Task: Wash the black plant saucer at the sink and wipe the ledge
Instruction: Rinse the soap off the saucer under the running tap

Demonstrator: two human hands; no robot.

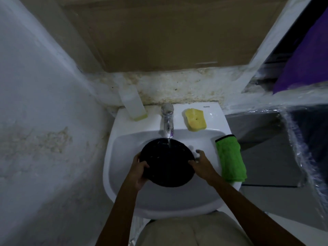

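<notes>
The left hand (141, 172) grips the left rim of the saucer (166, 164) over the middle of the sink (124, 197), under the running tap (167, 119). The right hand (200, 164) touches the right rim, but I cannot tell whether it grips. It would be best to tilt and turn the saucer slowly so the water sweeps every part.

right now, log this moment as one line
step: rinse | black saucer: under running tap | left hand: grips left rim | right hand: at right rim, grip unclear | yellow sponge, green cloth: on sink edge
</notes>
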